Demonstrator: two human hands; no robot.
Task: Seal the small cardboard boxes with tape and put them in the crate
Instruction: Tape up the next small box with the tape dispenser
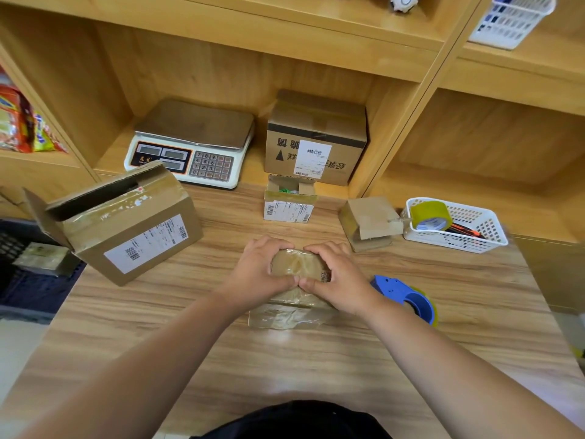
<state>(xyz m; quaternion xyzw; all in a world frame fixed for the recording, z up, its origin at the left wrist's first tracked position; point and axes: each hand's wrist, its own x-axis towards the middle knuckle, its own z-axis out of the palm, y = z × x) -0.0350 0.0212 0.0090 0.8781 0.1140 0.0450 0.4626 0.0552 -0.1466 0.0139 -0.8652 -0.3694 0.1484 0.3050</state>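
Note:
A small tape-covered cardboard box (296, 267) stands at the middle of the wooden table (285, 353). My left hand (261, 270) grips its left side and my right hand (337, 277) grips its right side, thumbs meeting on its near face. A blue tape dispenser (408, 297) lies just right of my right hand. Two more small boxes stand farther back: one open with white labels (289, 201), one brown with a loose flap (368, 223). A dark crate (28, 274) sits below the table's left edge with a taped box (44, 258) inside.
A large open cardboard box (126, 229) stands tilted at the left. A white scale (190, 147) and a sealed box (315, 144) sit in the shelf recess. At the right, a white basket (459, 229) holds a tape roll (432, 215) and a cutter.

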